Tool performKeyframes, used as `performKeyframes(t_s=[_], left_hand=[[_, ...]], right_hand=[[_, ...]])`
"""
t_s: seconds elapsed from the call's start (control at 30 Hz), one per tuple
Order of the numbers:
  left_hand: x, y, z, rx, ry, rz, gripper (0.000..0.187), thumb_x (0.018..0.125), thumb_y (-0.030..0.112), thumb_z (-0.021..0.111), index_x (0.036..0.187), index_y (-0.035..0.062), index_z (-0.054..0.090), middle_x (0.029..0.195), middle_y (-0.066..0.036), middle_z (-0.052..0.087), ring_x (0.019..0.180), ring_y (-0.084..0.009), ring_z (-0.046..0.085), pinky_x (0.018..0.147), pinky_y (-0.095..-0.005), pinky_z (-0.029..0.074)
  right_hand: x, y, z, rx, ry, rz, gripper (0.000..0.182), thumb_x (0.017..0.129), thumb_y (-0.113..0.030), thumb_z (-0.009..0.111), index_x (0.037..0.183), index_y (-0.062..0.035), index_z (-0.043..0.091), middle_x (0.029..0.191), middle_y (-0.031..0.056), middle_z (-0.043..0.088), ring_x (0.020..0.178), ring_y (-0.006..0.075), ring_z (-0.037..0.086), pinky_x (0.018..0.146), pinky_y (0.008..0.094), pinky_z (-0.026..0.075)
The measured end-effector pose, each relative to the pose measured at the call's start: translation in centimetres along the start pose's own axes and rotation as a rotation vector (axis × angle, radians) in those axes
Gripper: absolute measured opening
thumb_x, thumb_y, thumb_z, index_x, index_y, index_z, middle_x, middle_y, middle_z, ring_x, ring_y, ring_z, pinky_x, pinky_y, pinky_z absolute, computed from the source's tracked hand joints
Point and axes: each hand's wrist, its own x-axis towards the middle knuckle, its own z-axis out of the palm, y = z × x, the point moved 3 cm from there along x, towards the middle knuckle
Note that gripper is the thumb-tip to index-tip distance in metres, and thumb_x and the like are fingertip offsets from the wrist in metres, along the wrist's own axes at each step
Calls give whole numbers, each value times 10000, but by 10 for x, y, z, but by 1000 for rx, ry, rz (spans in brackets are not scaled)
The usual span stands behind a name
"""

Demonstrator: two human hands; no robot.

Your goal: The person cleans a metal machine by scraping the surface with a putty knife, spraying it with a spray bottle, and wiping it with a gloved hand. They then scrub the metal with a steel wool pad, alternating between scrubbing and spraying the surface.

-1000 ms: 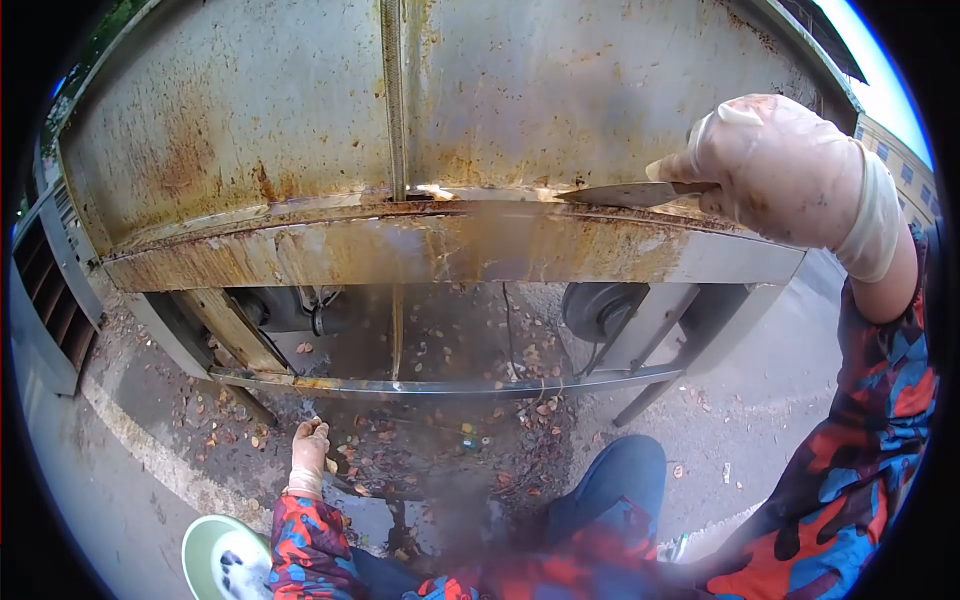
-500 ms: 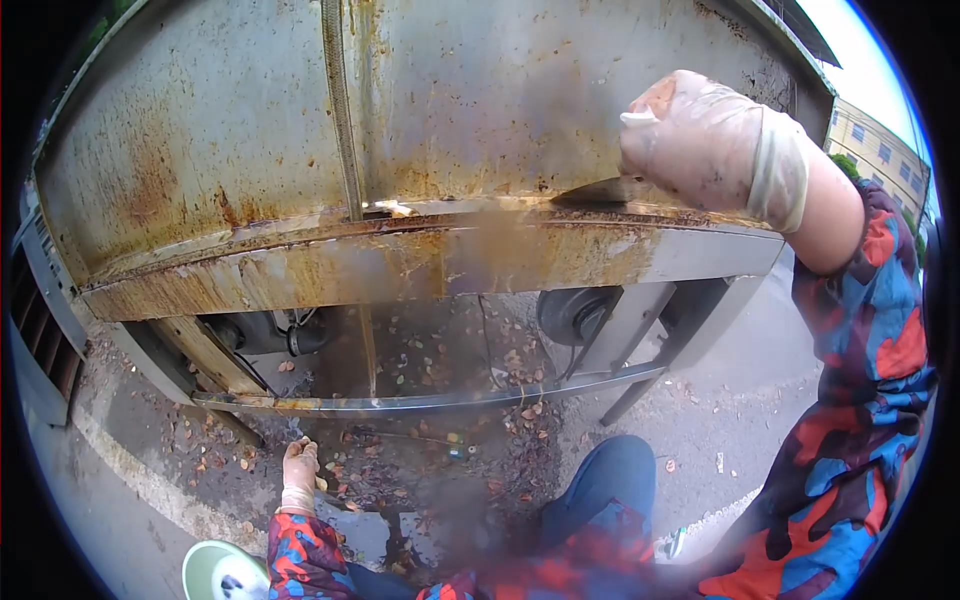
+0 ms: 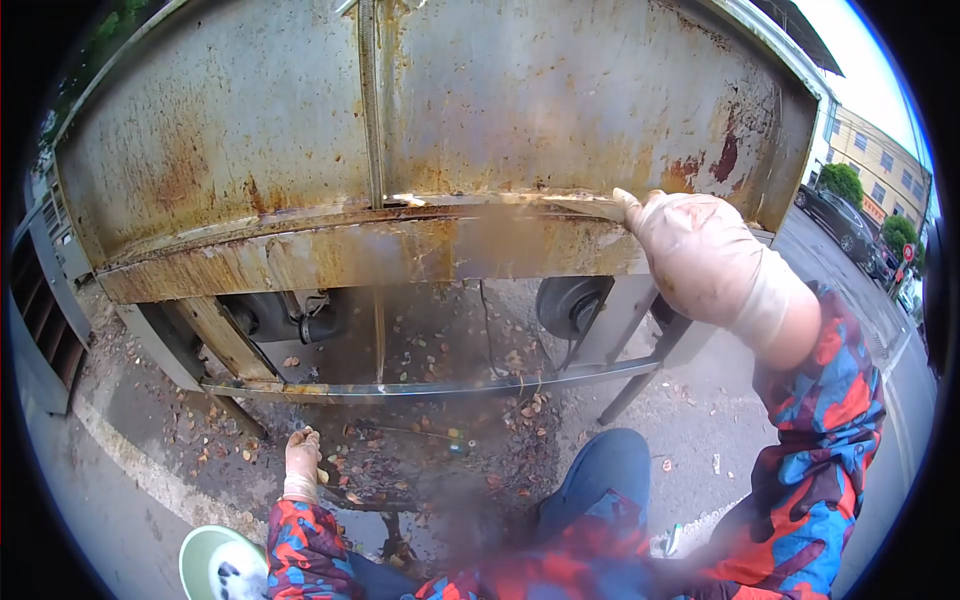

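Observation:
My right hand [image 3: 700,255], in a pale, smudged glove, is closed at the right part of the rusty ledge [image 3: 440,250]. From it a flat metal blade [image 3: 590,206] reaches left along the top of the ledge; its handle is hidden in my fist. Behind the ledge rises a large metal panel [image 3: 570,90], streaked with rust. Down at the lower left, above the ground, my gloved left hand [image 3: 303,465] has its fingers curled. Whether anything lies inside them is hidden.
A pale green bucket [image 3: 200,560] with whitish contents stands at the lower left. Below the ledge run a curved metal bar [image 3: 440,388] and a slanted leg [image 3: 630,395]. Fallen leaves and a puddle [image 3: 365,530] cover the ground. A dark car [image 3: 838,218] is at far right.
My right hand has come down and slightly right, and the blade now lies flatter along the ledge. The view has shifted a little to the right. My left hand stays low.

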Motion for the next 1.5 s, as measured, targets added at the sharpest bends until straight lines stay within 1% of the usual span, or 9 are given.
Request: performKeyframes(t_s=[0.23,0.37,0.63,0.73,0.77,0.83,1.0,1.1,1.5], left_hand=[[4,-2,2,-107,-47,4,113,892,79,601,1001,75,571,645,62,467,476,-44,394,418,-202,300],[22,-18,3,-89,-81,41,88,930,187,577,981,121,549,664,28,490,473,-65,435,396,-218,344],[33,-27,7,-23,-84,-16,71,933,185,567,921,123,535,624,21,481,439,-84,437,354,-229,312],[46,-39,3,-57,-83,-29,66,927,176,573,938,124,534,636,20,489,432,-91,432,354,-226,313],[43,-36,9,-51,-90,-36,66,927,176,573,938,124,534,636,20,489,432,-91,432,354,-226,313],[31,-21,17,68,-18,-51,60,924,168,574,941,126,536,641,18,492,434,-93,430,355,-223,307],[29,-20,25,-26,-88,-44,42,925,160,570,934,140,535,634,32,471,434,-73,394,356,-224,292],[25,-18,23,10,-66,-67,40,928,152,566,920,130,534,647,37,469,453,-62,382,364,-220,290],[15,-14,21,1,-58,-116,55,934,86,541,900,120,515,682,37,494,480,-63,405,376,-224,299]], right_hand=[[-13,55,-24,93,100,94,265,765,-20,603,1007,-70,697,812,148,665,792,314,639,743,381,504],[1,92,-30,-66,-221,136,204,751,-79,668,946,-92,724,808,133,668,770,300,644,713,368,513],[63,129,-12,322,-540,-13,293,639,-53,714,930,-84,732,822,99,699,748,255,659,695,320,524],[58,105,-14,127,-419,82,213,628,-76,698,840,-66,722,746,113,668,729,266,645,680,338,517],[48,108,-1,125,-101,-88,146,632,-81,669,774,-70,700,702,127,634,734,288,634,682,355,514],[41,88,5,-129,-112,-6,149,640,-61,652,778,-87,701,718,130,634,759,309,632,702,364,513],[15,95,-3,3,-8,41,173,723,-57,648,873,-110,717,763,138,652,783,321,633,732,380,515],[24,139,-15,254,-305,201,177,717,-96,686,883,-37,688,793,125,668,784,282,651,719,359,519],[89,109,-10,240,-544,-109,246,699,-33,681,931,-97,736,780,50,707,724,160,676,629,297,540]])
